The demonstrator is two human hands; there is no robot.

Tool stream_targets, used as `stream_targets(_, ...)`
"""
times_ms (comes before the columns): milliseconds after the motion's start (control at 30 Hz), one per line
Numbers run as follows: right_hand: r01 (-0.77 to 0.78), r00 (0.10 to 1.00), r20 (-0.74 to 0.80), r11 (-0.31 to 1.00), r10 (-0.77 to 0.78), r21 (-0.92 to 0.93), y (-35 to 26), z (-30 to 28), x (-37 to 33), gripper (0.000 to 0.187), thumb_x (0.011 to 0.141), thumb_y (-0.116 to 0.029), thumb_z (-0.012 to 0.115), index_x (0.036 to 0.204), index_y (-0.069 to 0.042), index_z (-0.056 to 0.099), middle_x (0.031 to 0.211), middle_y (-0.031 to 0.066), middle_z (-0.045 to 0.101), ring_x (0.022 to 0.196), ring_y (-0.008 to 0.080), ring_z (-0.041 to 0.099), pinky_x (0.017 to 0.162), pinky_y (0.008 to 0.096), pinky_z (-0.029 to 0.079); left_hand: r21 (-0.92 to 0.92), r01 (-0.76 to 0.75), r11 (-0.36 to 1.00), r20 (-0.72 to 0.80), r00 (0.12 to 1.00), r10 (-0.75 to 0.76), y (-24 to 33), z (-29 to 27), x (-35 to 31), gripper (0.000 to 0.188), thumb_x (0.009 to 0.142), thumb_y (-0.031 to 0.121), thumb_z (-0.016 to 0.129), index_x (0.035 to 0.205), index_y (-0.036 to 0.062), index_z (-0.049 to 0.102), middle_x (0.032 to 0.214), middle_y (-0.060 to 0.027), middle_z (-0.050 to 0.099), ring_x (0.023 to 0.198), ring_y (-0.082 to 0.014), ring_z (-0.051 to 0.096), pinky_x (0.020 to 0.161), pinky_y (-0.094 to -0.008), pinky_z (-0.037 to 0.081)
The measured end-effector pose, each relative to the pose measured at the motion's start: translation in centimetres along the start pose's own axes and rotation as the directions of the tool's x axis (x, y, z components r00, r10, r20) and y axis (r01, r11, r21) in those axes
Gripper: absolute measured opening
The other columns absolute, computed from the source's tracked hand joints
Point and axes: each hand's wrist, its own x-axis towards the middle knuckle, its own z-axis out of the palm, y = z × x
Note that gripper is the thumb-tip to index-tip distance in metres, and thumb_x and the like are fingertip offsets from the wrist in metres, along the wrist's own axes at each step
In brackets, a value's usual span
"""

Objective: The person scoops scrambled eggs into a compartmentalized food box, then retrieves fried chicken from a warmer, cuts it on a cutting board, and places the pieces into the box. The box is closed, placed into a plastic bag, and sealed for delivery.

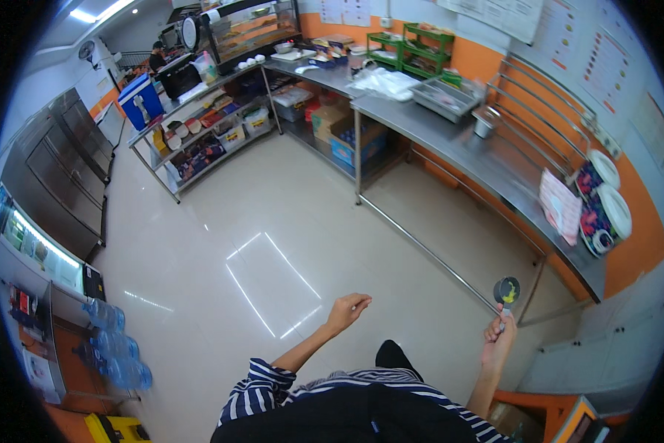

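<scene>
My right hand (499,336) is closed round the pale handle of a small, dark, round scoop (504,290), held up at the right side of my body. A yellow-green bit of food (510,294) lies in its bowl; what it is exactly is too small to tell. My left hand (346,313) hangs in the air over the tiled floor, its fingers curled together, and nothing shows in it. The long steel table (494,159) runs along the right wall, beyond the scoop and apart from it.
On the steel table are a grey tray (442,101), a metal container (485,122), green racks (424,52) and flowered tubs (603,214). A steel rail (428,255) runs low beneath it. Water bottles (121,354) stand left, below steel fridges (55,170). A shelf unit (199,136) stands ahead.
</scene>
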Motion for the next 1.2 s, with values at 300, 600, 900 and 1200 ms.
stream_targets(300,-0.140,0.972,0.175,0.984,0.157,-0.108,15.7,28.3,21.2,0.022,0.081,-0.018,0.051,0.095,-0.002,0.055,0.051,-0.0066,0.032,0.040,0.0014,0.026,0.036,0.0165,0.021,-0.056,0.613,0.788,0.371,0.746,-0.554,-30.9,-11.8,17.8,0.032,0.085,0.032,0.050,0.090,0.0021,0.061,0.083,-0.0070,0.063,0.078,-0.0134,0.057,0.069,-0.0269,0.044)
stream_targets(600,-0.645,0.338,0.729,0.711,0.594,-0.280,29.4,67.2,29.6,0.026,0.084,-0.017,0.046,0.102,0.000,0.050,0.055,-0.0051,0.033,0.044,0.0025,0.028,0.041,0.0171,0.025,0.353,0.931,0.097,-0.032,0.116,-0.993,-47.1,-33.5,4.4,0.028,0.070,0.033,0.060,0.081,0.0082,0.063,0.081,-0.0126,0.062,0.072,-0.0232,0.059,0.061,-0.0375,0.047)
stream_targets(900,-0.392,0.487,0.606,0.778,0.628,-0.491,37.4,88.8,41.9,0.026,0.081,-0.012,0.046,0.103,0.000,0.054,0.057,-0.0057,0.037,0.046,0.0019,0.030,0.042,0.0171,0.023,0.473,0.780,0.409,0.180,0.369,-0.912,-70.1,-45.3,28.2,0.036,0.077,0.039,0.049,0.075,0.0055,0.061,0.073,-0.0175,0.059,0.070,-0.0322,0.056,0.058,-0.0443,0.045)
stream_targets(1200,0.003,0.881,0.455,0.960,0.130,-0.279,33.0,103.0,60.8,0.030,0.074,-0.010,0.041,0.096,0.006,0.055,0.054,-0.0023,0.039,0.044,0.0049,0.029,0.041,0.0186,0.022,-0.010,0.299,0.954,-0.107,0.948,-0.298,-78.9,-48.6,96.9,0.045,0.081,0.034,0.055,0.058,-0.0031,0.047,0.045,-0.0099,0.037,0.046,-0.0102,0.035,0.044,-0.0306,0.032)
